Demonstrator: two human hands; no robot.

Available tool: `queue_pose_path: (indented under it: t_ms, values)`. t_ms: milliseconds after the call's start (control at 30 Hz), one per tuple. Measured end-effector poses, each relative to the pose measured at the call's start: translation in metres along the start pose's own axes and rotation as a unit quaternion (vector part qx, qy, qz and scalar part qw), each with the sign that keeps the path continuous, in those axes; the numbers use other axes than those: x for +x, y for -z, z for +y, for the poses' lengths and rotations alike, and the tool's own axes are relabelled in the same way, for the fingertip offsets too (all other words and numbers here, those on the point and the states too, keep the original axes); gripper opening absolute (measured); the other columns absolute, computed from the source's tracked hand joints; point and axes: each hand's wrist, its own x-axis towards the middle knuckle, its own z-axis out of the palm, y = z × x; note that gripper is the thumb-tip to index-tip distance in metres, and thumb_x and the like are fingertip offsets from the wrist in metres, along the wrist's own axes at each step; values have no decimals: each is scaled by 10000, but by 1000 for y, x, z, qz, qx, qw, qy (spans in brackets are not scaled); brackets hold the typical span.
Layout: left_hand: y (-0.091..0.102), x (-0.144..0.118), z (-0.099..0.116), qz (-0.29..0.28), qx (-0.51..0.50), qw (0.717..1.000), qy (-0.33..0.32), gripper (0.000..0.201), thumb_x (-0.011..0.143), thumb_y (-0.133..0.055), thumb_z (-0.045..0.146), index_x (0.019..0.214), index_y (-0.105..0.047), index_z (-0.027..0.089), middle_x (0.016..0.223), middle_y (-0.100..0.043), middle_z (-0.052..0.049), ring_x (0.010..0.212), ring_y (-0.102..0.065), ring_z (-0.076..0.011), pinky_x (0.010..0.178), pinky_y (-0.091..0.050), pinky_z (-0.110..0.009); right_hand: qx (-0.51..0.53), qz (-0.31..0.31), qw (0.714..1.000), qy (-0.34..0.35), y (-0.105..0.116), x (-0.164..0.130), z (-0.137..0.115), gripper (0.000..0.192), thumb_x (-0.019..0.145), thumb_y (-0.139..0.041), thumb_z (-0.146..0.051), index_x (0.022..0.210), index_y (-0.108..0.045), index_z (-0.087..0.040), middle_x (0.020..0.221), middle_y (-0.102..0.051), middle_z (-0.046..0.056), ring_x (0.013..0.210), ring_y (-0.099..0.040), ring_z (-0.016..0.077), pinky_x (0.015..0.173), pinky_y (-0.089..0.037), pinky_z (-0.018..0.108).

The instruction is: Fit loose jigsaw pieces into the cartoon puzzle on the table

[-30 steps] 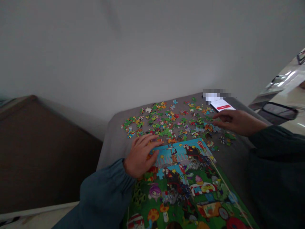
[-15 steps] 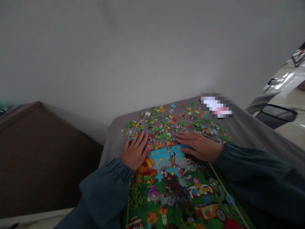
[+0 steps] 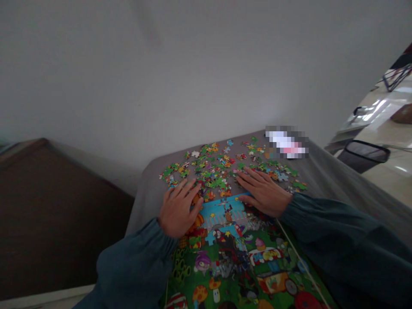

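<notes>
Risk of scattering: both hands lie flat, fingers spread and grasping nothing, among the loose puzzle pieces [image 3: 225,165]; a careless sweep could push some off the grey-covered tabletop [image 3: 148,189] edge or under the picture. Left hand [image 3: 178,209] rests across the top left corner of the cartoon puzzle picture [image 3: 238,257], right hand [image 3: 264,193] over its top edge. Pieces small, bright, mostly green, orange and blue, strewn beyond the picture, near a blurred phone [image 3: 286,143].

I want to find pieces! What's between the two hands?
Head view: loose pieces and the puzzle's blue top edge lie between the left hand and right hand.
</notes>
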Motion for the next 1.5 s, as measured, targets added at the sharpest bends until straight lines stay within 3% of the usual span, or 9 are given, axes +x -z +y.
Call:
queue_pose_path:
  t_ms: [133, 267, 367, 500, 667, 767, 900, 1167, 1500]
  values:
    - [5, -6, 10, -1, -43, 998, -55, 441, 1091, -409, 446, 1369, -696, 262, 1357, -715, -98, 1261, -639, -298, 1082, -519, -533, 35, 9, 999, 27, 16, 4, -4, 516, 1119, -395, -518, 1478, -627, -228, 1488, -650, 137, 1373, -575, 342, 1131, -477, 543]
    - [3, -9, 9, -42, -58, 994, -80, 472, 1094, -405, 497, 1429, -654, 277, 1412, -681, -99, 1300, -616, -315, 1089, -522, -545, 95, -26, 993, 71, 23, 6, -9, 460, 1123, -416, -483, 1371, -706, -227, 1305, -723, 132, 1201, -648, 301, 1040, -522, 506]
    - [-1, -10, 6, -64, -45, 993, -88, 548, 1095, -389, 542, 1539, -560, 272, 1542, -615, -108, 1401, -565, -325, 1146, -488, -552, 86, -46, 992, 74, 21, 5, -9, 493, 1128, -401, -493, 1427, -675, -213, 1439, -677, 148, 1317, -616, 314, 1099, -497, 524]
    - [-8, -8, 1, -65, -32, 993, -96, 609, 1092, -355, 589, 1602, -488, 284, 1661, -513, -106, 1501, -498, -325, 1189, -455, -555, 65, -76, 993, 56, 15, 4, -9, 588, 1129, -378, -524, 1555, -558, -160, 1654, -498, 162, 1535, -452, 342, 1209, -427, 551]
    - [-5, 0, -19, 19, -58, 993, -96, 578, 1085, -347, 563, 1510, -603, 266, 1587, -599, -96, 1464, -541, -327, 1209, -442, -562, 54, -75, 995, 39, 16, 5, -9, 629, 1117, -410, -548, 1583, -517, -139, 1709, -407, 175, 1591, -366, 346, 1251, -377, 560]
    - [5, 5, -34, 67, -74, 992, -76, 504, 1069, -337, 429, 1341, -722, 251, 1341, -744, -98, 1273, -664, -302, 1143, -509, -521, 70, -50, 995, 53, 22, 8, -9, 582, 1111, -438, -539, 1527, -579, -156, 1598, -550, 183, 1477, -491, 339, 1200, -416, 558]
    - [8, 6, -40, 41, -92, 992, -71, 470, 1020, -353, 332, 1223, -768, 246, 1168, -785, -87, 1102, -725, -283, 1032, -585, -466, 108, -60, 989, 83, 29, 11, -10, 493, 1090, -497, -517, 1403, -678, -181, 1281, -712, 158, 1177, -626, 309, 1037, -499, 518]
    - [-6, 7, -39, -22, -101, 991, -87, 513, 1058, -341, 452, 1272, -754, 238, 1291, -758, -105, 1199, -701, -295, 1100, -556, -528, 195, -111, 971, 77, 33, 13, -7, 488, 1001, -658, -515, 1298, -748, -139, 1233, -696, 167, 1133, -642, 306, 1024, -499, 502]
    - [-15, 12, -47, -22, -67, 994, -85, 591, 1070, -304, 484, 1430, -683, 208, 1420, -694, -141, 1321, -623, -337, 1163, -494, -598, 180, -116, 973, 81, 34, 14, -8, 413, 998, -678, -440, 1293, -763, -165, 1185, -707, 151, 1120, -638, 295, 991, -499, 489]
